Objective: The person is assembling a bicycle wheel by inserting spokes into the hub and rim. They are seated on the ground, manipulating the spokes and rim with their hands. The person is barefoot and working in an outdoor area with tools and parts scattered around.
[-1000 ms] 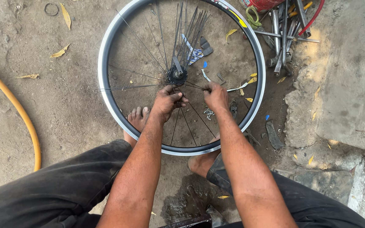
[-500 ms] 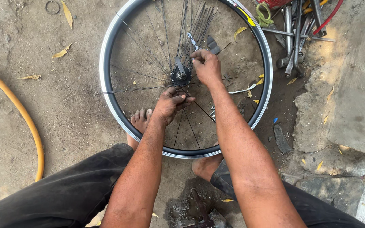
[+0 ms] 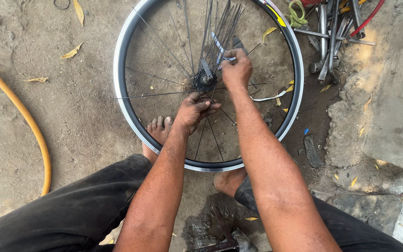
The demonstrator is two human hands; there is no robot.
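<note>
A bicycle wheel rim [image 3: 126,116], black with a silver edge, lies flat on the dirt between my bare feet. Its dark hub [image 3: 205,80] sits at the centre with a loose bunch of thin spokes [image 3: 220,28] fanning away from it. My left hand [image 3: 193,112] rests just below the hub, fingers curled over a spoke there. My right hand [image 3: 237,70] is to the right of the hub, fingers pinched on a spoke from the bunch. My left foot's toes [image 3: 159,127] poke inside the rim.
An orange hose [image 3: 29,126] curves along the left. A pile of metal tools and rods [image 3: 334,32] lies at the upper right beside a rough concrete slab [image 3: 388,102]. Dry yellow leaves are scattered on the dirt.
My right hand has moved up from below the hub to the spoke bunch beside it and closed on a spoke. My left hand has stayed below the hub.
</note>
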